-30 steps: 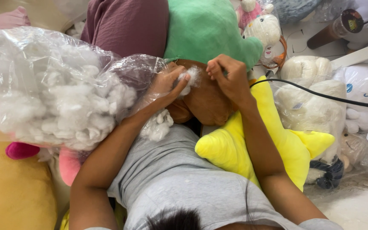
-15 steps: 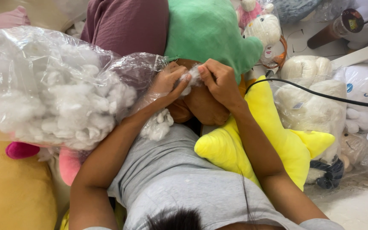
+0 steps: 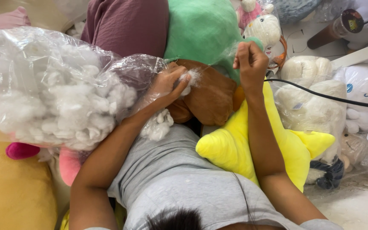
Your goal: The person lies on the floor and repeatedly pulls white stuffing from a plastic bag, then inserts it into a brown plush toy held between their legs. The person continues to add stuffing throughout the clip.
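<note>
My left hand pinches a tuft of white stuffing against the brown part of a soft toy. That toy has a green upper part and lies in front of my chest. My right hand is raised beside the green part, fingers closed; thin white fibres stretch from it toward the tuft. A large clear plastic bag of white stuffing lies at my left, its mouth around my left wrist. A loose clump of stuffing rests on my grey shirt.
A yellow star-shaped cushion lies under my right forearm. A black cable crosses cream plush toys in plastic wrap at the right. A maroon cushion is behind, a yellow one lower left, a pink toy under the bag.
My right hand has lifted up and to the right, away from the tuft, drawing thin fibres out. My left hand stays on the brown toy with the stuffing.
</note>
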